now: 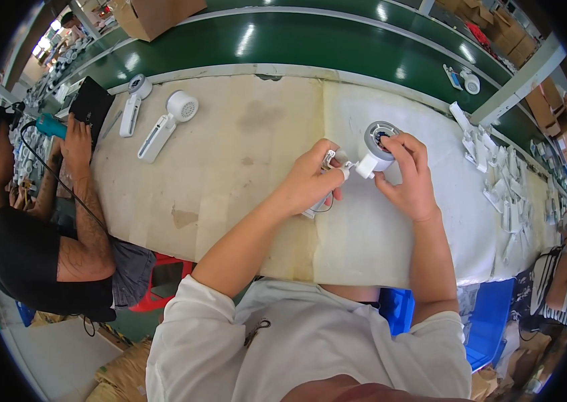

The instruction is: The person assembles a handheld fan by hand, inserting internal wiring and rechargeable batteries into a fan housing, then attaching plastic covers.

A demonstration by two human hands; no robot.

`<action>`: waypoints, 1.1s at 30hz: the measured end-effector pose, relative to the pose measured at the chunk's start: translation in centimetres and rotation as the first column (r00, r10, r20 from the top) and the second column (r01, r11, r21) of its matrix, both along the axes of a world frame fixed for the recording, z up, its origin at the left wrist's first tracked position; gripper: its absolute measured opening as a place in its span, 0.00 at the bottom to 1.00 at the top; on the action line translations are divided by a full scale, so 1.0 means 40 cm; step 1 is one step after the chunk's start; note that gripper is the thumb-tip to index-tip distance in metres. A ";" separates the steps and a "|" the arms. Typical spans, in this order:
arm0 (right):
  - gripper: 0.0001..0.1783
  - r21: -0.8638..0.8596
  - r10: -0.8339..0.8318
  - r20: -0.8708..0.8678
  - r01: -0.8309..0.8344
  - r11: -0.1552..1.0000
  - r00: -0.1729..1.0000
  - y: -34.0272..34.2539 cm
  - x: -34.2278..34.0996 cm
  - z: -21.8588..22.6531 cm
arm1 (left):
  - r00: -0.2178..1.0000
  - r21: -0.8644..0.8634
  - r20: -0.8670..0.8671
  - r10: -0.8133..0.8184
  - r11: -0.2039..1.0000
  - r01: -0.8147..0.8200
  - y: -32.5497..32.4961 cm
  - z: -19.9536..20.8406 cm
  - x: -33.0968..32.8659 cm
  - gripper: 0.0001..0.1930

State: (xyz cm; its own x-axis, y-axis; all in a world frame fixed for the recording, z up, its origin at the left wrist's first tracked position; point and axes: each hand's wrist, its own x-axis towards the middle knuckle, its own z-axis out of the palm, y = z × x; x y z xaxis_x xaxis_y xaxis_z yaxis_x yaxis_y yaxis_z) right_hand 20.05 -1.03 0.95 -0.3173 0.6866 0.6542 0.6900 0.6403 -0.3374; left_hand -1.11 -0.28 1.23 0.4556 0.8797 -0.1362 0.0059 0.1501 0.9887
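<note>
Over the middle of the table, my left hand [307, 181] is closed around a white handle piece [309, 214], most of it hidden by the fingers. A thin dark wire loops beside that hand. My right hand [409, 175] grips a round white fan head [371, 154] with a grey rim, thumb below and fingertips at its open, dark inside. The head's short neck points left toward the handle piece, close to my left fingers; whether they are joined I cannot tell. On the table's left part lie a handheld fan [157, 138] with a perforated round head and another fan [131, 115].
White plastic handle shells [510, 184] lie heaped at right. Beyond the table runs a green conveyor [297, 40] carrying a cardboard box [153, 17] and a fan [471, 83]. A co-worker at left holds a teal power screwdriver [50, 125] near a black box [92, 104]. Blue bins [488, 321] stand below.
</note>
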 end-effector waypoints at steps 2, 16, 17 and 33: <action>0.34 -0.010 -0.014 -0.005 0.014 1.000 1.000 -0.008 -0.008 0.015 | 0.999 0.098 -0.017 0.030 0.995 -0.028 -0.006 -0.012 0.001 0.15; 0.37 -0.047 0.163 -0.036 -0.165 0.985 0.986 -0.029 -0.015 0.038 | 0.956 0.309 -0.279 0.091 0.951 0.000 0.002 0.002 -0.031 0.11; 0.38 -0.226 0.137 -0.262 -0.199 0.954 0.955 -0.035 -0.018 0.038 | 0.958 0.297 -0.286 0.040 0.954 0.048 0.001 0.006 -0.030 0.11; 0.34 0.127 0.122 0.039 -0.126 0.984 0.992 -0.014 -0.003 0.027 | 0.980 0.277 -0.198 0.008 0.960 0.048 0.012 -0.026 -0.034 0.11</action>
